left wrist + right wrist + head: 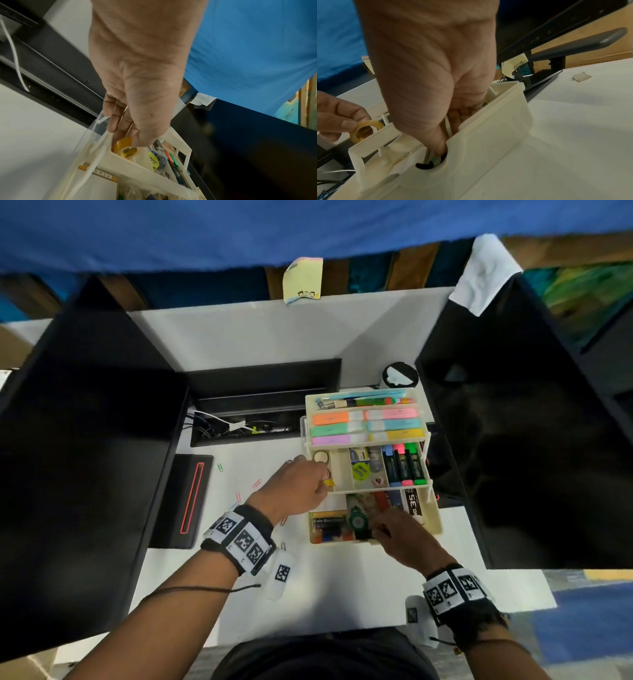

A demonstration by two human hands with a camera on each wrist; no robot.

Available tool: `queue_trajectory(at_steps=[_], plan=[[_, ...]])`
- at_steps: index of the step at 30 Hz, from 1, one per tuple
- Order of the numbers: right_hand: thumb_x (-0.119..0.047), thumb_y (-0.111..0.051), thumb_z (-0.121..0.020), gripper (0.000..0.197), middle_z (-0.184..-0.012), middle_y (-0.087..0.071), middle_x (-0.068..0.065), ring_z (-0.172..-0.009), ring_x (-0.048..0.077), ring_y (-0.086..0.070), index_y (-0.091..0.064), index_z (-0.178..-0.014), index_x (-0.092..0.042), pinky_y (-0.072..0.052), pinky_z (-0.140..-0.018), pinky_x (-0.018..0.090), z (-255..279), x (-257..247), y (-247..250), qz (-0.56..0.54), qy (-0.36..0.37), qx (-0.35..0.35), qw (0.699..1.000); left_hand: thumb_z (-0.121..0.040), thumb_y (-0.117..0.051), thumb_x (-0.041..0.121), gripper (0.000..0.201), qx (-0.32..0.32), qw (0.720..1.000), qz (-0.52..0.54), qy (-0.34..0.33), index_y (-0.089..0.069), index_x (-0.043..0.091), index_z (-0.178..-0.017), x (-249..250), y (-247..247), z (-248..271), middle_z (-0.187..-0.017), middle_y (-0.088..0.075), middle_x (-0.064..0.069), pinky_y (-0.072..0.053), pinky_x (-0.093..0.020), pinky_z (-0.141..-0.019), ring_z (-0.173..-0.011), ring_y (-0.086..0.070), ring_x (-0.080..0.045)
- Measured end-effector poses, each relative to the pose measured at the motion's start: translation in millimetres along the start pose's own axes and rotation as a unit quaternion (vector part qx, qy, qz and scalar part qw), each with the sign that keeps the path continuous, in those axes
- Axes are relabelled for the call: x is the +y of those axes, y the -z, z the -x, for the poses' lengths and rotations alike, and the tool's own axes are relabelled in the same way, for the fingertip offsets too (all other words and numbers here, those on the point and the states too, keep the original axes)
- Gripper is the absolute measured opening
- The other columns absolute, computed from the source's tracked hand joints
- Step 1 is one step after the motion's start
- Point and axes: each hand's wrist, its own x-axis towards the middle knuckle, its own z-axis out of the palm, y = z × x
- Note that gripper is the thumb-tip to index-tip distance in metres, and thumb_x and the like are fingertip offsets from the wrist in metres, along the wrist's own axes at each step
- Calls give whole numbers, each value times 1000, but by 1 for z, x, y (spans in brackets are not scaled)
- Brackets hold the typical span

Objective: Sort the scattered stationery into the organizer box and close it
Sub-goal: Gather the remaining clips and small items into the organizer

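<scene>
The small yellow tape roll [126, 148], pinched by the left hand [298, 487], is best lowered flat into the middle tray's left-end compartment of the organizer box [433, 517], while the right hand [407, 539] is curled into the bottom tier, its grip hidden.

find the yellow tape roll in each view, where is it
Head: the yellow tape roll is pinched in the left hand at the middle tray's left end, just left of centre.
Left wrist: lower centre, under the fingertips, over the tray's end compartment.
Right wrist: far left, held by the left hand.
Shared landmark: the cream organizer box, in all three.
</scene>
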Motion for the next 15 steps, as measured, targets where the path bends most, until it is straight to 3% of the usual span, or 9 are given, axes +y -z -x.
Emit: queue_trajectory(at_steps=[2,4,7,12,15], plan=[[-15,-63,-96,13,-106,-71,5,-98,22,-63,-74,-102,-12,-48,-82,28,-2,1,2,-6,3,5,1000,-96,-51,25,13,-6,1000,-29,0,-55,21,-84,1,1,-1,-92,-68,0,-50,-39,-78,-89,-60,-29],[-17,-63,-95,12,-105,-72,6,-97,22,-65,-73,-100,-15,-47,-78,27,-4,5,2,-2,6,8,1000,-97,-56,24,9,9,999,-53,-1,-62,20,-93,4,2,-1,-99,-68,-1,-51,-40,-83,-93,-61,-28],[-23,-64,-95,14,-108,-71,4,-100,21,-66,-72,-104,-17,-54,-83,32,-7,8,3,9,2,11,1000,-98,-64,22,10,41,996,-73,6,-70,20,-105,6,-1,-2,-109,-66,-2,-53,-42,-89,-99,-62,-26],[-25,-61,-96,9,-107,-71,-1,-98,19,-67,-69,-100,-25,-58,-82,38,-9,3,11,14,9,11,1000,-96,-68,20,16,50,997,-57,27,-76,21,-110,8,-5,-5,-111,-66,-3,-53,-38,-87,-101,-65,-26],[-26,-60,-95,7,-103,-71,-4,-94,18,-67,-66,-96,-29,-58,-79,38,-10,0,14,9,9,12,1000,-94,-67,15,15,23,998,-51,26,-77,20,-104,7,-6,-6,-106,-66,-5,-51,-34,-79,-96,-66,-28]])
